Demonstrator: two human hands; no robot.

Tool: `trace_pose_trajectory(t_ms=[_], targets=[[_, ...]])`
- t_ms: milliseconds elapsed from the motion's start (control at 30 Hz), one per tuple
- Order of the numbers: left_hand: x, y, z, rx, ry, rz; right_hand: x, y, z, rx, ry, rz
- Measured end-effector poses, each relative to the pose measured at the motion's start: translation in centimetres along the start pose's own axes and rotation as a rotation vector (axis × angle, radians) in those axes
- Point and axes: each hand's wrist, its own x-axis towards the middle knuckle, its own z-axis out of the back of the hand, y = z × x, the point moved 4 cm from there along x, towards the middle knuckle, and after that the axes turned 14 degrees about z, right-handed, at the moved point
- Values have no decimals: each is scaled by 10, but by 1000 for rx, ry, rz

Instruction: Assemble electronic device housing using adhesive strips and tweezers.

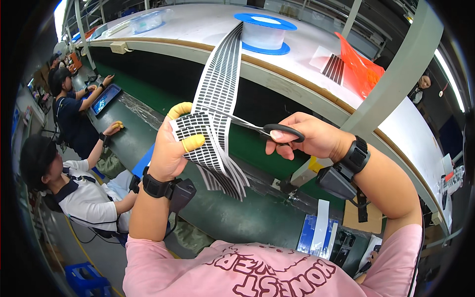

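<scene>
My left hand [174, 141], with yellow finger cots on the thumb and a finger, pinches a folded bunch of white strip covered in small black rectangular stickers [198, 133]. From there the strip runs up to a blue-flanged reel [264, 33] on the shelf, and loose ends hang below the hand. My right hand [302, 133] grips black-handled scissors [284, 132], fingers in the loops. The scissors' blades reach left across the strip, just right of my left hand. Whether the blades are parted is hard to make out.
Below the white shelf [307, 69] runs a green conveyor surface [232, 213]. An orange-red plastic bag [358, 69] lies on the shelf by a grey post [396, 64]. Blue-and-white sheets [316, 235] and cardboard [366, 218] lie at lower right. Co-workers [74, 193] sit along the left.
</scene>
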Motion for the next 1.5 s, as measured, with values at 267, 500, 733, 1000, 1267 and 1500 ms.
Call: trace_pose_trajectory(t_ms=[267,500,733,1000,1267,1500], targets=[[3,6,8,-9,1,3,6,4,-1,-22,14,-9],[5,8,13,-18,0,-19,10,8,0,-38,-9,-19],[3,12,22,-2,11,0,12,8,-1,-15,-24,-62],[-2,19,28,-10,-42,66,13,10,1,-97,13,-113],[-8,19,25,-35,-46,53,20,19,1,-167,14,-105],[-12,16,28,-41,-49,27,27,31,1,-283,58,-133]])
